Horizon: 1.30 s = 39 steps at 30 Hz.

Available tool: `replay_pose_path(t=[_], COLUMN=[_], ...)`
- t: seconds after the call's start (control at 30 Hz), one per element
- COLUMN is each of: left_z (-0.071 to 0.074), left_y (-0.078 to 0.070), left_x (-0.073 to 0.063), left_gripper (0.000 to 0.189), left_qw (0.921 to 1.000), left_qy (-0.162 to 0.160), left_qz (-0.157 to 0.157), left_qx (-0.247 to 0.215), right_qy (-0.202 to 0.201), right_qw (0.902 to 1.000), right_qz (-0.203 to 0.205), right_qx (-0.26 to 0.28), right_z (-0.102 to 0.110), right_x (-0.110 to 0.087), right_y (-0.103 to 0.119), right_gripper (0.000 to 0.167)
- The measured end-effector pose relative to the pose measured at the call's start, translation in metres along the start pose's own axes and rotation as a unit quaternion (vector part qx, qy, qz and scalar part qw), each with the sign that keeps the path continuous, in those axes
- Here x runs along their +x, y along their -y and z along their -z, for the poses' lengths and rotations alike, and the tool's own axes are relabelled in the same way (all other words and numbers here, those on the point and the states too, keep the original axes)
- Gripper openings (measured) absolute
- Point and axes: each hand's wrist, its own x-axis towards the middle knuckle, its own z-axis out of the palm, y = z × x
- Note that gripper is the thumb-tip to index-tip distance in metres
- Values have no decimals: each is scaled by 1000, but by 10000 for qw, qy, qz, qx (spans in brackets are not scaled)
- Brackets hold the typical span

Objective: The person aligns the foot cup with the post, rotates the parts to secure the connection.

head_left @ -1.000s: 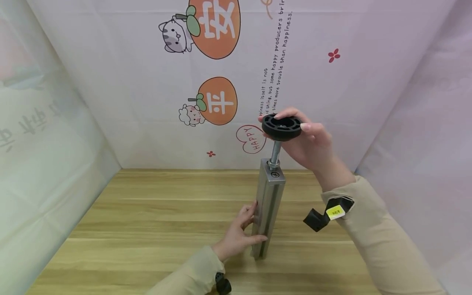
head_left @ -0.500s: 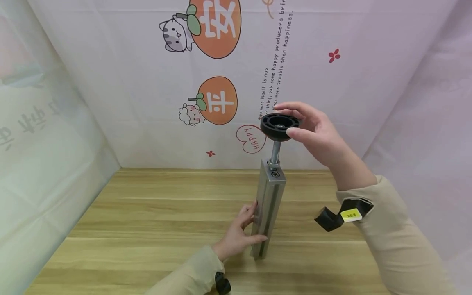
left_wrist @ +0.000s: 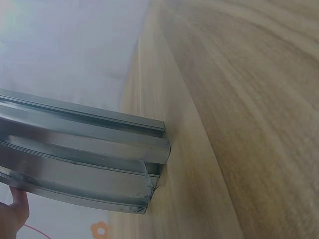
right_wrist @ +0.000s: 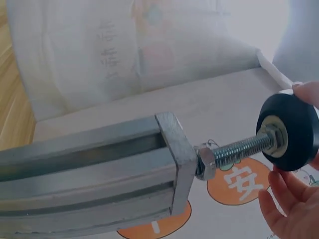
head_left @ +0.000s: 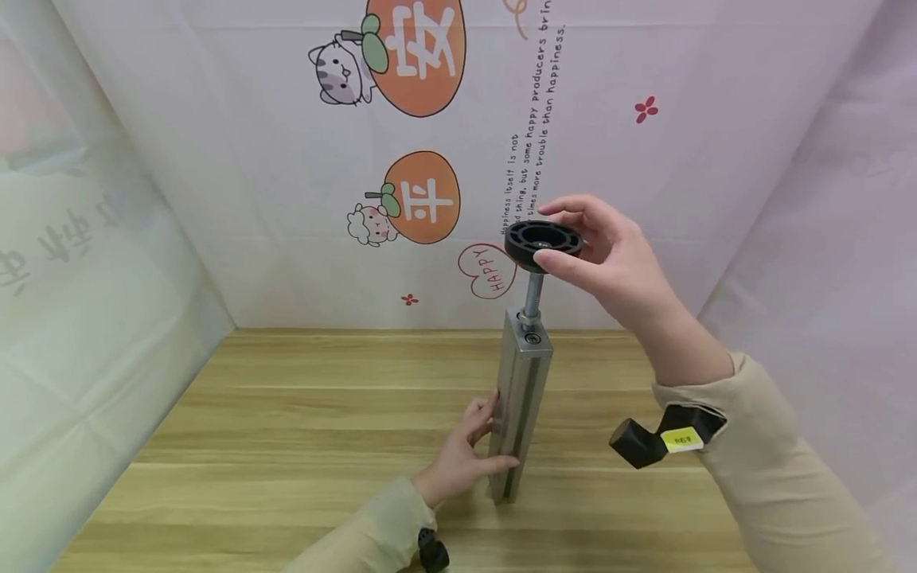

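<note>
An aluminium profile [head_left: 525, 398] stands nearly upright on the table, grooves along its sides. My left hand [head_left: 462, 458] grips it low down, thumb across the near side and fingers behind. From its capped top rises a threaded rod [head_left: 533, 294] with a hex nut [right_wrist: 206, 163] against the end plate. The rod carries a round black levelling foot [head_left: 523, 253], hollow side up. My right hand [head_left: 619, 263] holds that foot by the rim; in the right wrist view, thumb and fingertips touch opposite sides. The profile's lower end meets the wood in the left wrist view.
The wood-grain table [head_left: 301, 430] is walled by white printed cloth [head_left: 286, 199] at the back and both sides. A black wrist camera [head_left: 637, 442] juts from the right sleeve. Another black camera [head_left: 433, 551] sits at the left cuff.
My right hand has shifted right and re-gripped the foot: its thumb has come round from the right rim to the near side. The left hand and the profile stay in place.
</note>
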Motion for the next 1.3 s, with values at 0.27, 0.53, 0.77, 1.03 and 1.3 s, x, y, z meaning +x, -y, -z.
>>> replay_pose_path(t=[0.27,0.53,0.77,1.03,1.3], left_z=[-1,-1,0,-1,0], left_y=[-3,-1,-1,-2,-2], left_x=[0,-1,-1,-1,-1], left_gripper=[94,96,97,95,95], left_qw=[10000,9998,9999,9998,9999], left_qy=[-37,-53,-43,30,59], left_qz=[25,188,135,218,111], left_qx=[-31,-15,-10,-16,-34], right_qy=[-565,-1138,-1650,-1027,1749], right_qw=[9873,9719,9657,9793,9177], right_qz=[13,498,1021,1640,1072], right_qx=[-1484,-2000,-1727,-598,3402], right_z=[-9,-19,-22,-16,-5], right_x=[-4,-9,-11,-12,8], right_y=[8,7,-6,-23,-43], right_gripper=[37,39,32,38,45])
